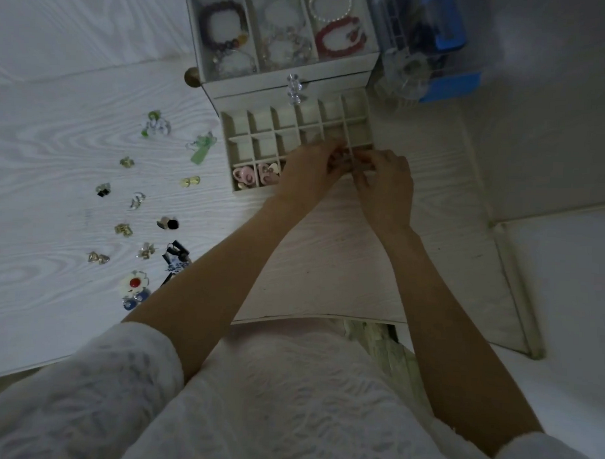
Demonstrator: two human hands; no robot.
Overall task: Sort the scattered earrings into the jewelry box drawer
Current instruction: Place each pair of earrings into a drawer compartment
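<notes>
A cream jewelry box (285, 81) stands at the back of the white table, its lowest drawer (260, 125) pulled out with a grid of small compartments. Pink heart earrings (256, 174) lie in the two front-left compartments. My left hand (310, 167) and my right hand (385, 180) meet over the drawer's front right part, fingertips pinched together around something small that I cannot make out. Several earrings lie scattered to the left: a green ribbon pair (201, 146), a yellow stud pair (189, 181), a black and gold pair (168, 223), a white flower with red centre (134, 283).
The box's glass top shows bracelets (226, 27) in three sections. A crystal knob (294, 88) sticks out above the drawer. A blue wire basket (434, 45) stands at the back right. The table's front edge (291, 320) runs just ahead of my body.
</notes>
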